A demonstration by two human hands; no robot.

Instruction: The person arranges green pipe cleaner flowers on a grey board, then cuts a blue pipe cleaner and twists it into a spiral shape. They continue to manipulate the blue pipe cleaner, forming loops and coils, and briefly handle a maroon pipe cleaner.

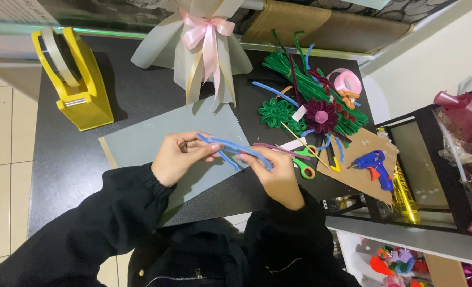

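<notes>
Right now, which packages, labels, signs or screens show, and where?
No signs or screens.
White tag: small blank-looking slip among the pipe cleaners, beside the green flower.
Wrapped bouquet: table's far edge, pale wrap, pink bow.
Yellow tape dispenser: far left, small silver label.

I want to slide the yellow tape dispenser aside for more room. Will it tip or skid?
The yellow tape dispenser stands on a broad flat base on the black table, so tipping seems unlikely. Its blocky body looks weighted, so it probably resists a light push. Neither hand touches it.
</notes>
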